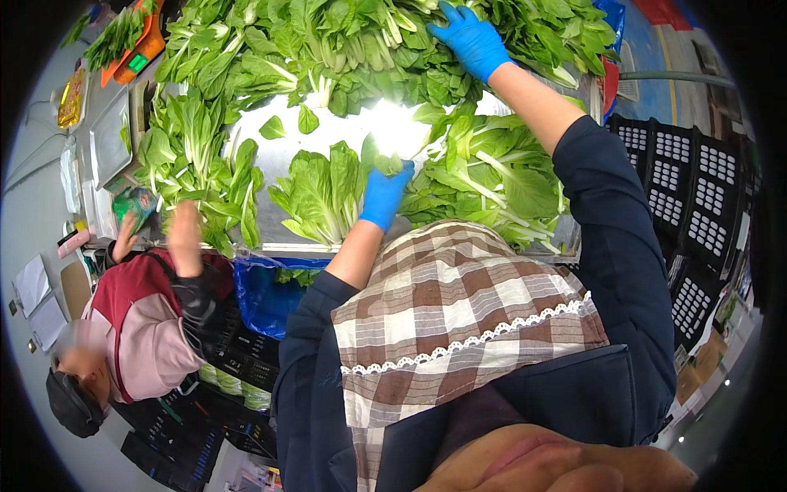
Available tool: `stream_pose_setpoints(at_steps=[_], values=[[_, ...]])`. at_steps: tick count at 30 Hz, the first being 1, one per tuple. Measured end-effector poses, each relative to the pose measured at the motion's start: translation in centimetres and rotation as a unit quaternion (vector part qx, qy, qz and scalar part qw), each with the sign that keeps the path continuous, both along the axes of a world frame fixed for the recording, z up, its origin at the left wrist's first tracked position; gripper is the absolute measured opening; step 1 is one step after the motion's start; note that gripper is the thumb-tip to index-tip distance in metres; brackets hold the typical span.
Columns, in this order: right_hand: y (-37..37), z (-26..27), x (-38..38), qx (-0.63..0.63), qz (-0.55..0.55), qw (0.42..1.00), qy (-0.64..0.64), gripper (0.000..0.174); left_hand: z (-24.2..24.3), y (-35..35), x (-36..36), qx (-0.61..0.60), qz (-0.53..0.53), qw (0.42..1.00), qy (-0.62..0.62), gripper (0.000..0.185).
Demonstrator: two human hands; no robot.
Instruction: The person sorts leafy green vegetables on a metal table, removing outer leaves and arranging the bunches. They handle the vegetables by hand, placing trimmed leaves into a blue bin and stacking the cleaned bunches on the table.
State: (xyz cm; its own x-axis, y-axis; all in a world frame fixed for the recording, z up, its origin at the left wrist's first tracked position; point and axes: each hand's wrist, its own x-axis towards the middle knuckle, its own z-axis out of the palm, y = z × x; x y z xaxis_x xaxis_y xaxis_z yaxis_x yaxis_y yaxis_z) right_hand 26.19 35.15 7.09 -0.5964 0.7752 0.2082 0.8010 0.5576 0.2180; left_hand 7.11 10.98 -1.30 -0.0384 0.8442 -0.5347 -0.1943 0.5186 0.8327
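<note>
My left hand (pixel 387 194), in a blue glove, is near the front edge of the metal table (pixel 283 138); its fingers are closed at a small leafy green (pixel 388 163). Directly beside it lies a bunch of leafy greens (pixel 326 190) with pale stems. My right hand (pixel 470 40), also blue-gloved, reaches to the far side with fingers spread on a large heap of greens (pixel 344 37); whether it grips a stem there I cannot tell. Another pile of greens (pixel 492 172) lies at the right, and two loose leaves (pixel 289 124) rest on the bare metal.
A co-worker (pixel 147 320) stands at the left, hands near another pile of greens (pixel 190 141) and a scale (pixel 114 135). An orange scale (pixel 138 58) stands farther back. A blue-lined bin (pixel 264 295) is below the table edge. Black plastic crates (pixel 688 184) stand at the right.
</note>
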Motion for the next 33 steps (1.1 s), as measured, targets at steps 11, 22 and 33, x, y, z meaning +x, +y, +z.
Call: stream_pose_setpoints(at_steps=[11, 22, 33], values=[[2.2, 0.0, 0.5, -0.113, 0.033, 0.992, -0.053, 0.025, -1.0, -1.3, -0.4, -0.01, -0.019, 1.0, 0.023, 0.029], [-2.3, 3.3, 4.6, -0.101, 0.042, 0.945, 0.308, 0.021, 0.5, -6.4, -1.1, 0.026, 0.006, 1.0, 0.001, 0.026], [-22.0, -5.7, 7.7, -0.242, 0.118, 0.931, 0.245, 0.05, -2.6, -6.7, -2.5, -0.081, 0.066, 0.991, -0.086, 0.027]])
